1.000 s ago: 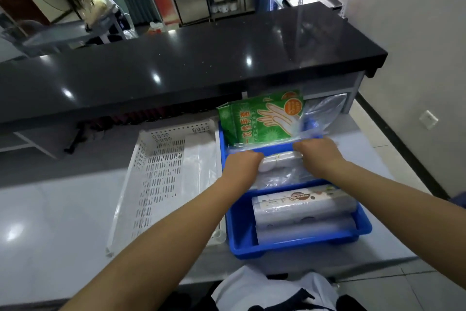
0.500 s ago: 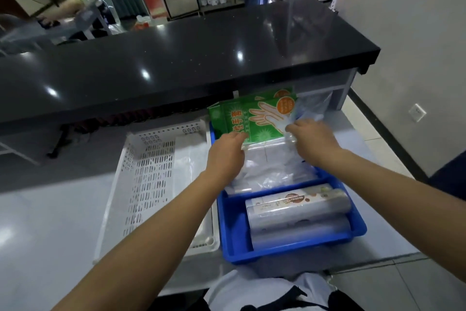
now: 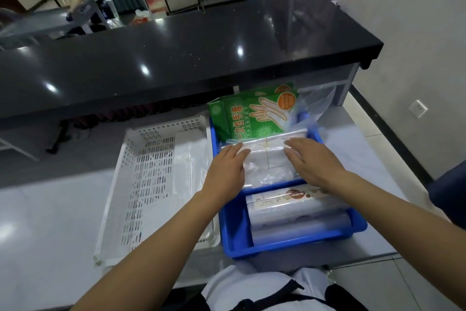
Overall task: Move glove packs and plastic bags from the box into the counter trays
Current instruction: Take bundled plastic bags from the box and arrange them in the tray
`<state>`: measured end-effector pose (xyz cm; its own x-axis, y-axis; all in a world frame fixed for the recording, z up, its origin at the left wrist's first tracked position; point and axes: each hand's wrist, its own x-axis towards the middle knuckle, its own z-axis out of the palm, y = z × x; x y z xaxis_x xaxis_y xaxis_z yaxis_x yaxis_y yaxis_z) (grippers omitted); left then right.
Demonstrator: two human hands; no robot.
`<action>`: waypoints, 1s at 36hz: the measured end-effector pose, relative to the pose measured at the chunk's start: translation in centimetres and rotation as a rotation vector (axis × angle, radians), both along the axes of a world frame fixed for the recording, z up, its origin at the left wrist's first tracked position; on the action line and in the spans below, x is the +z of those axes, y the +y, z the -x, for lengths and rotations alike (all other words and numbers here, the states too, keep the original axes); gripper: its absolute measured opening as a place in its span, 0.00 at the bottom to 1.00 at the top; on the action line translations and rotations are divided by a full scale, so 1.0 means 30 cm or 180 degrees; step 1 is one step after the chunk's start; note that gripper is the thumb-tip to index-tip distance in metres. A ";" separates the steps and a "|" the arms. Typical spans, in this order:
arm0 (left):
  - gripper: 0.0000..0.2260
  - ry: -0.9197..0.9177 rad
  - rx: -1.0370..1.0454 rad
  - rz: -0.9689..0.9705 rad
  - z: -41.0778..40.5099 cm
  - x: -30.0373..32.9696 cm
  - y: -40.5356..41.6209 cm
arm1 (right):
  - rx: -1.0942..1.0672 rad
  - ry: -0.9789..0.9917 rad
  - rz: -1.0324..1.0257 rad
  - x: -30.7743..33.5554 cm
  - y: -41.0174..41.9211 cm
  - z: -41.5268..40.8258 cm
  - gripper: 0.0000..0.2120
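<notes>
I have both hands flat, fingers straight, on the bags (image 3: 267, 157) in the blue tray (image 3: 290, 245): left hand (image 3: 228, 168) on one end, right hand (image 3: 312, 162) on the other. The glove packs (image 3: 252, 116) stand just beyond my fingertips. I'd press evenly so the slippery stack settles level without sliding.

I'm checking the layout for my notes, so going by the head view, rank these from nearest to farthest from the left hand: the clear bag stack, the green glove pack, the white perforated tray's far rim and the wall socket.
1. Clear bag stack, under the left hand.
2. Green glove pack, just behind, at the blue tray's far end.
3. White perforated tray's far rim, off to the left.
4. Wall socket, far right.
</notes>
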<state>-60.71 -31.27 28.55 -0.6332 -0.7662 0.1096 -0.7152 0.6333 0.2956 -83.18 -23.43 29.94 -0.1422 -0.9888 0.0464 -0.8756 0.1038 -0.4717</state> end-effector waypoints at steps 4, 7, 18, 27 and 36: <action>0.21 -0.0172 -0.0013 -0.0099 -0.008 -0.012 0.000 | 0.0051 0.0097 -0.0302 0.000 0.013 -0.030 0.25; 0.21 -0.0433 -0.0078 -0.0261 -0.011 -0.021 -0.007 | 0.0213 0.0524 -0.0628 0.000 0.013 -0.043 0.28; 0.22 0.0169 0.0310 -0.1029 -0.066 0.094 0.037 | 0.0079 0.0360 -0.0638 0.032 -0.007 -0.060 0.30; 0.27 0.0632 0.0814 -0.1320 -0.320 0.189 0.259 | -0.0099 -0.0553 -0.0275 0.137 0.104 -0.205 0.29; 0.30 0.0949 0.0992 -0.1622 -0.572 0.158 0.442 | -0.0532 -0.1096 -0.0024 0.193 0.276 -0.470 0.24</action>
